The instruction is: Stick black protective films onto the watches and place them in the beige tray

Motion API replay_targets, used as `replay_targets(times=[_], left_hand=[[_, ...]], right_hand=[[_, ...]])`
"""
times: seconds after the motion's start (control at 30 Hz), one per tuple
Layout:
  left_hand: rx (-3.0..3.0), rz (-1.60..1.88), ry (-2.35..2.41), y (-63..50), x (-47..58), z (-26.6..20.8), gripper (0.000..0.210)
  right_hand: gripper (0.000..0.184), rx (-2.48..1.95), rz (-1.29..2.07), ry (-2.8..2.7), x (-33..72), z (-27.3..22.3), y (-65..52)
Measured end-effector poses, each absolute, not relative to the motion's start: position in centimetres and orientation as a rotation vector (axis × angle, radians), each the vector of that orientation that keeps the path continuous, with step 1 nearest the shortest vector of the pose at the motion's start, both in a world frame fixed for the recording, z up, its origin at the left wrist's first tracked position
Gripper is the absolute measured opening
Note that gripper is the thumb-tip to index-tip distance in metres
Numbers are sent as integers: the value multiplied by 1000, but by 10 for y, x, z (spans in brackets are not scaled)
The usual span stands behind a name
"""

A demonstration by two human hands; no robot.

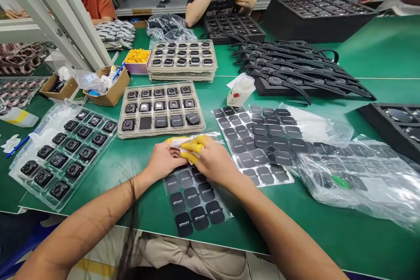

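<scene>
My left hand (164, 158) has its fingers curled in a pinch, with yellow on a fingertip. What it grips is hidden by the cloth and the other hand. My right hand (215, 159), with yellow finger cots, presses a folded white cloth (179, 142) against the left fingers. Below both hands lies a clear sheet of black square stickers (192, 197) marked HiFuture. Just beyond them stands a plastic tray (157, 133) of square watch bodies; several front ones have black covers, and one front compartment shows only a flat dark square.
Left is a clear tray of watch bodies (72, 144). Right are more sticker sheets (259, 131), a plastic bag (354, 183) and a white bottle (241, 89). Farther back are stacked trays (182, 72), yellow finger cots (138, 56) and strapped watches (295, 65). Other people are across the table.
</scene>
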State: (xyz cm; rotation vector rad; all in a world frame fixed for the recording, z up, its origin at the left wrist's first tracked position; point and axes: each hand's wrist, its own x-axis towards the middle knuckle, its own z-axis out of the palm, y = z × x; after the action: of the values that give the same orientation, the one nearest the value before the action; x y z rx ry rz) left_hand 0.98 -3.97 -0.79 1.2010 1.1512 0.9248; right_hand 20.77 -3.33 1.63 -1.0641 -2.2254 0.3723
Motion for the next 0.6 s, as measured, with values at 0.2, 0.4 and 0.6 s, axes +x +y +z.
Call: replay_targets(times=[0.2, 0.4, 0.6], left_hand=[[1201, 885, 1177, -39, 10, -8, 46], [1256, 809, 1243, -40, 9, -9, 44], [1265, 803, 1250, -40, 9, -9, 47]], right_hand=[[12, -990, 329, -2113, 205, 0, -26], [12, -1079, 413, -2044, 201, -5, -28], [13, -1014, 372, -2034, 201, -9, -28]])
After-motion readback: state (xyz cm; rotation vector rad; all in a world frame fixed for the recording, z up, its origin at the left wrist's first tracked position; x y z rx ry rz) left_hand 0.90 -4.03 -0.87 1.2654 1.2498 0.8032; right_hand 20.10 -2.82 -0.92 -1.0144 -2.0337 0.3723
